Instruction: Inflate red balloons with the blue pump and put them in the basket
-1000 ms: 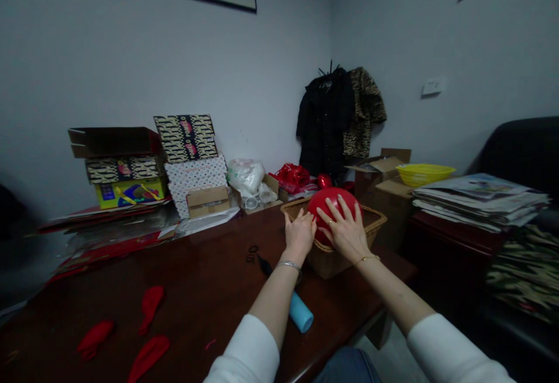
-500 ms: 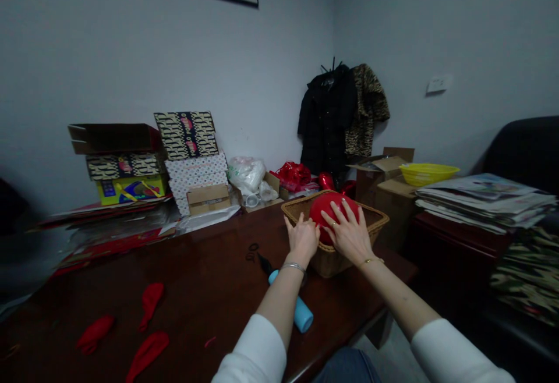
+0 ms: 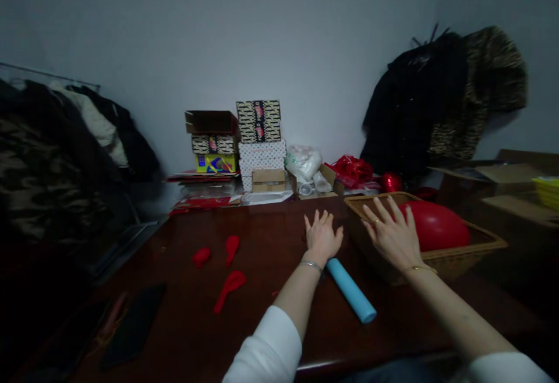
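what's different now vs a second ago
The left hand has left the red balloon and moved left, near the blue tube's far end. The right hand has come off the balloon's top to its left side; contact is unclear. The view swung left. The balloon stays in the basket, the tube on the table.

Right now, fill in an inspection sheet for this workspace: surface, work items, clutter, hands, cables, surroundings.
Surface: dark brown, glossy table.
Work items: inflated red balloon in wicker basket; light-blue cylinder on the table; three limp red balloons farther left.
Clutter: stacked boxes and plastic bag along the back.
Hands: left hand open by the cylinder's far end; right hand open, overlapping the inflated balloon in view, contact unclear.
Cables: nothing seen.
Surroundings: coats hanging at right, clothes at left, pale wall behind.
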Demonstrator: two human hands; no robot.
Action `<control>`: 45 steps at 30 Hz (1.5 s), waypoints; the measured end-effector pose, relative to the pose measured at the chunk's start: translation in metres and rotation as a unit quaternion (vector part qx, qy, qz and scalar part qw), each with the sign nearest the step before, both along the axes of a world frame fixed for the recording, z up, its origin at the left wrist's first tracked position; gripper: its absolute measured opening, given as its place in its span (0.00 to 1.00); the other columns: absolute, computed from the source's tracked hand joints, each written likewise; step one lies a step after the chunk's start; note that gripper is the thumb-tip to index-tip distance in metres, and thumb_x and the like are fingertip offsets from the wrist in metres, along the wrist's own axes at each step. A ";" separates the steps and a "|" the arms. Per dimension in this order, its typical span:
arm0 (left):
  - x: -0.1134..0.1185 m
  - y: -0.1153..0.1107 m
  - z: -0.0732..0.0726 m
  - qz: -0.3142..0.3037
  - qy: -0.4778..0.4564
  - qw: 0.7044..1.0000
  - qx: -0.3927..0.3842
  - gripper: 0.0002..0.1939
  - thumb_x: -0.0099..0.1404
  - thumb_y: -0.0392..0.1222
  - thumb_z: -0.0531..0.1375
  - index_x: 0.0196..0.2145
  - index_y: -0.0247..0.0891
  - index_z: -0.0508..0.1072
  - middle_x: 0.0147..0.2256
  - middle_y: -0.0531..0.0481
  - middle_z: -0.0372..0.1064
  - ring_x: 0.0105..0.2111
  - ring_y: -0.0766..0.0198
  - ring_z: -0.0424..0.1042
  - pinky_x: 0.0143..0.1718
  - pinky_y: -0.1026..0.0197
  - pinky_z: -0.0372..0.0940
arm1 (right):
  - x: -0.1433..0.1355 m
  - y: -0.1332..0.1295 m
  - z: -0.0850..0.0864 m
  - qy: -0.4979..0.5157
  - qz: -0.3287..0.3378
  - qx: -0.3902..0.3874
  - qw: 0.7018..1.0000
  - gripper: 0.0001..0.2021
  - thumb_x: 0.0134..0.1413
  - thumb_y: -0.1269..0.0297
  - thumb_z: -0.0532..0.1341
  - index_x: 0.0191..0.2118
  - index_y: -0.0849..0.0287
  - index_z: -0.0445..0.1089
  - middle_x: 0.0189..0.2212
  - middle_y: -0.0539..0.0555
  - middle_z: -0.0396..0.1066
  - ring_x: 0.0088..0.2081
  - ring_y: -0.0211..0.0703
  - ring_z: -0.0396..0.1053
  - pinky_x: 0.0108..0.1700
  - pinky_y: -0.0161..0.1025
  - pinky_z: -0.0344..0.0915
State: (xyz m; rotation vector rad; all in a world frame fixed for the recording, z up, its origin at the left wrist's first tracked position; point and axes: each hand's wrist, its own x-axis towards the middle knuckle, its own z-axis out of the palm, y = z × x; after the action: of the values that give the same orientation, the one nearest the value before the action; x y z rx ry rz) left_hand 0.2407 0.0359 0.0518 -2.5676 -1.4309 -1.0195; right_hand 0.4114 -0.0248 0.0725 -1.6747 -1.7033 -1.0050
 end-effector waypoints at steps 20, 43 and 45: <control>-0.218 -0.001 -0.079 0.234 0.017 0.969 -0.073 0.24 0.65 0.45 0.50 0.55 0.32 0.65 0.58 0.39 0.58 0.61 0.49 0.52 0.60 0.45 0.45 | -0.169 0.026 -0.078 0.007 0.134 -0.088 0.987 0.20 0.58 0.57 0.53 0.55 0.56 0.64 0.59 0.57 0.58 0.63 0.55 0.45 0.61 0.60 0.41; -0.281 0.056 -0.124 0.400 0.043 0.888 -0.224 0.32 0.63 0.57 0.51 0.55 0.29 0.65 0.59 0.30 0.56 0.61 0.41 0.49 0.58 0.42 0.44 | -0.133 0.034 -0.137 0.006 0.041 -0.198 0.979 0.24 0.58 0.58 0.49 0.59 0.58 0.59 0.62 0.57 0.54 0.66 0.55 0.36 0.61 0.63 0.34; -0.278 0.057 -0.127 0.405 0.044 0.883 -0.232 0.31 0.63 0.56 0.50 0.55 0.29 0.65 0.58 0.30 0.56 0.60 0.41 0.51 0.57 0.40 0.45 | -0.126 0.031 -0.138 0.001 0.030 -0.213 0.977 0.24 0.58 0.58 0.48 0.59 0.58 0.59 0.61 0.57 0.54 0.65 0.55 0.38 0.61 0.63 0.34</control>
State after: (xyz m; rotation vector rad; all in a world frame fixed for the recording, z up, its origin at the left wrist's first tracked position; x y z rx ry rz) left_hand -0.0373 0.0932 -0.0751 -1.7898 -2.6054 -0.4483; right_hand 0.2850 0.0064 -0.0650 -1.8625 -2.0618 -0.6358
